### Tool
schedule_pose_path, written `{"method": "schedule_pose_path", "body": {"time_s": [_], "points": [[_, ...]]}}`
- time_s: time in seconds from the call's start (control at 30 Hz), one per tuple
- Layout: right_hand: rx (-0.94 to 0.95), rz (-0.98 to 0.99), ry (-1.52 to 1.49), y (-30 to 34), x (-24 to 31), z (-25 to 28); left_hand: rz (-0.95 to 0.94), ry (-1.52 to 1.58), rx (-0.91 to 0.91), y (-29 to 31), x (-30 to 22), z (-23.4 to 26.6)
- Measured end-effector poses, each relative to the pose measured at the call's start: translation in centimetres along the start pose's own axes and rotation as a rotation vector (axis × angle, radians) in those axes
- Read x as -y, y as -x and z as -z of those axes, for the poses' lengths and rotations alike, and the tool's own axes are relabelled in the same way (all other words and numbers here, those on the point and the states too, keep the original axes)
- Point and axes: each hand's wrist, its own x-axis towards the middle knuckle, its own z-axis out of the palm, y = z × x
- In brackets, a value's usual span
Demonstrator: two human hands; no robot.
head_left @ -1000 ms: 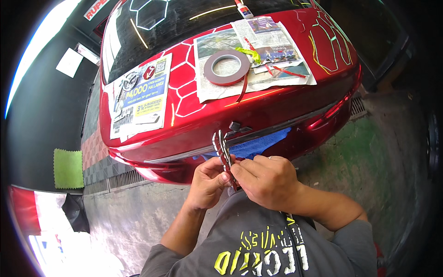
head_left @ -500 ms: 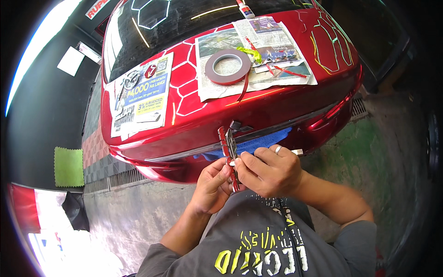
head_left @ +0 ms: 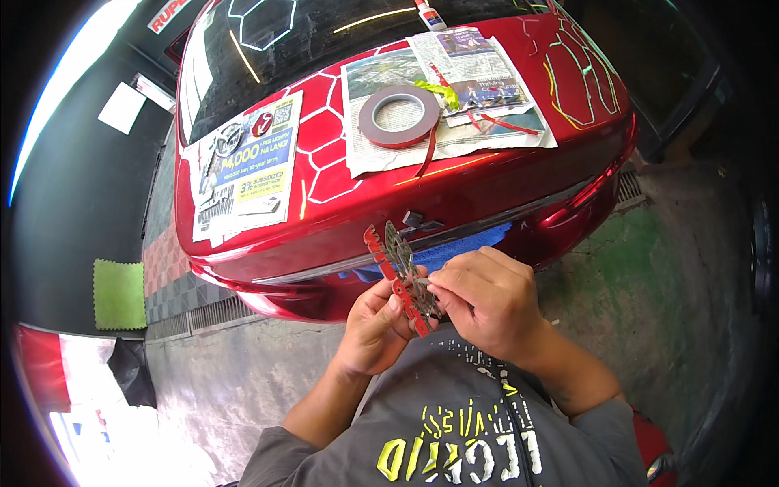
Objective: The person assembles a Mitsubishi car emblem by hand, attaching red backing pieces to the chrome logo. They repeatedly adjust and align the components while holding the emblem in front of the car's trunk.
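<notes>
In front of my torso, my left hand [head_left: 372,331] pinches a car lettering emblem [head_left: 395,280] by its lower part. One side of this emblem shows red, cut-out letter shapes; a dark grey openwork layer stands just behind them. My right hand [head_left: 491,296] is closed, thumb and fingertips pressed together against the grey side near the lower end. What lies between those fingertips is hidden. Beyond my hands, the red car's trunk lid [head_left: 324,231] bears a dark badge mount [head_left: 420,221].
On the trunk, newspaper [head_left: 365,162] carries a grey tape roll [head_left: 400,118], red tape strips [head_left: 507,124] and a yellow-green scrap [head_left: 442,95]. A printed sheet [head_left: 268,174] with a round chrome emblem [head_left: 230,140] lies left. A white bottle [head_left: 430,16] and blue cloth [head_left: 462,247] are nearby.
The emblem has turned, showing more of its red letter side and the grey layer. My right hand has rotated, its back now upward; the pale object end behind it no longer shows.
</notes>
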Motion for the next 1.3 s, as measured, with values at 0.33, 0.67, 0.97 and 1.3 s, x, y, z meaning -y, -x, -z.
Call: {"method": "schedule_pose_path", "body": {"time_s": [0.33,0.67,0.97,1.3], "points": [[-0.060,-0.037,-0.068,0.1,0.5,0.5,0.018,0.028,0.167,0.2,-0.5,1.0],[-0.097,-0.258,-0.207,2.5,0.0,2.3,-0.020,-0.253,-0.100,0.7,-0.4,-0.1],[-0.208,-0.590,-0.237,6.9,-2.1,3.2,-0.036,-0.511,-0.298,0.5,0.2,-0.7],[-0.222,-0.742,-0.175,9.8,-2.4,4.4,0.006,-0.544,-0.186,0.9,-0.3,-0.7]]}}
